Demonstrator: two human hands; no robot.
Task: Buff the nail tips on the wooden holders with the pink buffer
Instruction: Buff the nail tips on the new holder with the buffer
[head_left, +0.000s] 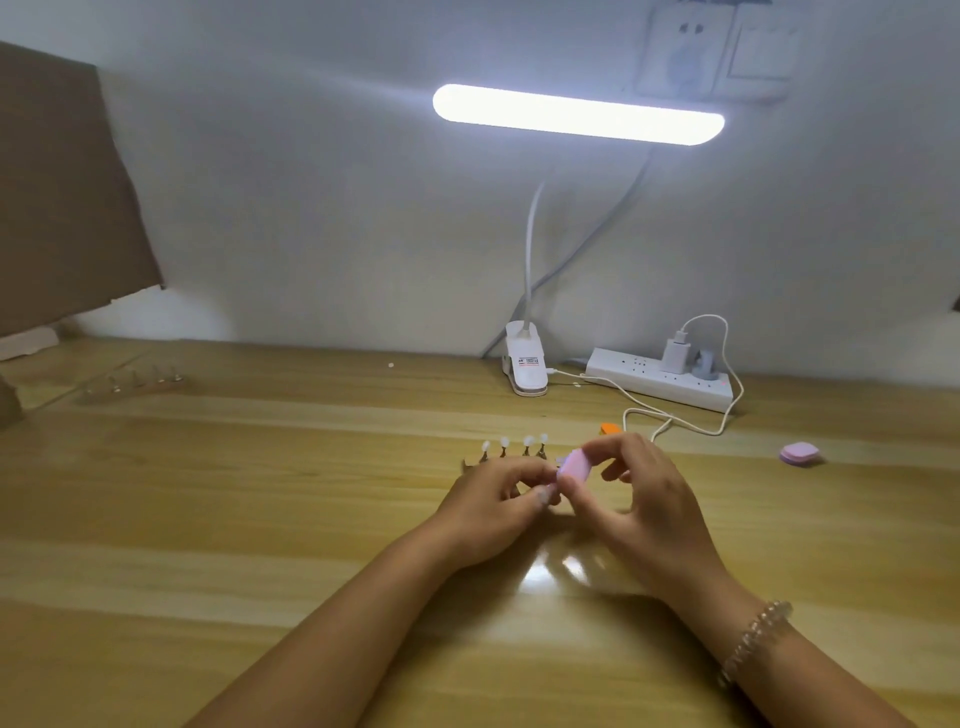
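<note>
A small pink buffer is pinched between the thumb and fingers of my right hand at the middle of the table. My left hand is curled beside it, its fingertips pinching something small right at the buffer's lower end; what it holds is hidden. Just behind my left hand stands a wooden holder with several white nail tips upright on short stems. A second wooden holder with several tips lies far off at the back left, blurred.
A second pink buffer block lies to the right. An orange object sits behind my right hand. A clip lamp base, a white power strip with cables and a cardboard sheet line the back.
</note>
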